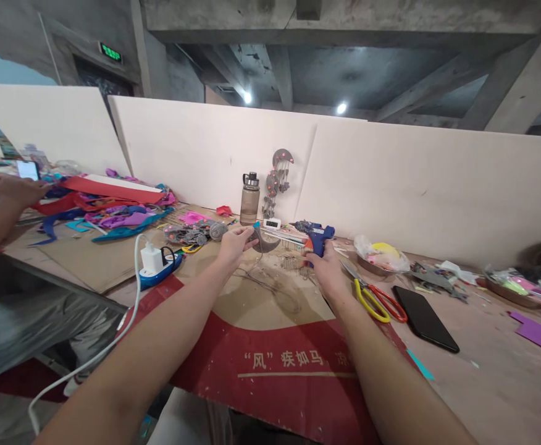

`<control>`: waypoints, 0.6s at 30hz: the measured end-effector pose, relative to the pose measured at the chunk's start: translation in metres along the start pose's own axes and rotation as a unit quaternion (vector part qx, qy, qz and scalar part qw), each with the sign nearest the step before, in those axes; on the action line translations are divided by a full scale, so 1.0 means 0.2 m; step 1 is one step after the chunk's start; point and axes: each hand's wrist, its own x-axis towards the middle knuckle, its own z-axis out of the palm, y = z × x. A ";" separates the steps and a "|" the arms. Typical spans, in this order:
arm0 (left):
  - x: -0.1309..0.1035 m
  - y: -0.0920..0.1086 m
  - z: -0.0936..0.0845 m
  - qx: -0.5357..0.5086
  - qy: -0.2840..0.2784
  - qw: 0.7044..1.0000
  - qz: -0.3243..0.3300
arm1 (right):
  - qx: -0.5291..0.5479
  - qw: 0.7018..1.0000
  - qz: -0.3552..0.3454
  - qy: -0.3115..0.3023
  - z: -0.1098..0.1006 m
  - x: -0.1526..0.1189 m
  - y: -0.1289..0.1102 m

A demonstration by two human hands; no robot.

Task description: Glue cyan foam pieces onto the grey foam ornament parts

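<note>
Far left, well apart from your left hand (234, 244): a co-worker's hands (15, 188) by a heap of colored scraps (126, 216). Nearer your left hand: white plug (151, 258) on a blue power strip (159, 277), then a pile of grey pieces (187, 233).

Left hand: fingertips pinching the grey crescent (267, 245) by its left end, held just above the sheet, string hanging off it. Looks light and soft, probably a bit floppy; edge pinch should do, body left uncrushed. String could snag. Small blue bit at the fingertips, can't tell if attached.

Beyond and between your hands: bottle (250, 204), small clock (272, 223), grey moon hanging (283, 158) against the panel.

Right hand (328, 269): wrapped around the glue gun (317, 238) by its handle, nozzle pointing left. Probably stiff, moderate weight; handle's the place to hold, nozzle may be hot. Trigger squeeze: can't tell.

Right of your right hand: bowl (381, 267), scissors (379, 300), black phone (425, 318).

Surface: red-and-tan sheet (275, 346) under your hands, crumbs on it, over a dusty table (493, 371). Room: white panels (196, 148) ahead, bare concrete, ceiling lights (341, 108) on.
</note>
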 end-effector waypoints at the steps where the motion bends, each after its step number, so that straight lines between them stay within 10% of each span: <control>1: 0.00 0.00 0.00 -0.006 0.003 1.000 -0.008 | 0.034 0.999 -0.008 -0.016 0.03 -0.03 -0.04; 18: 0.01 0.00 0.00 -0.014 0.021 1.000 -0.003 | -0.014 1.000 -0.005 0.012 0.07 -0.10 -0.11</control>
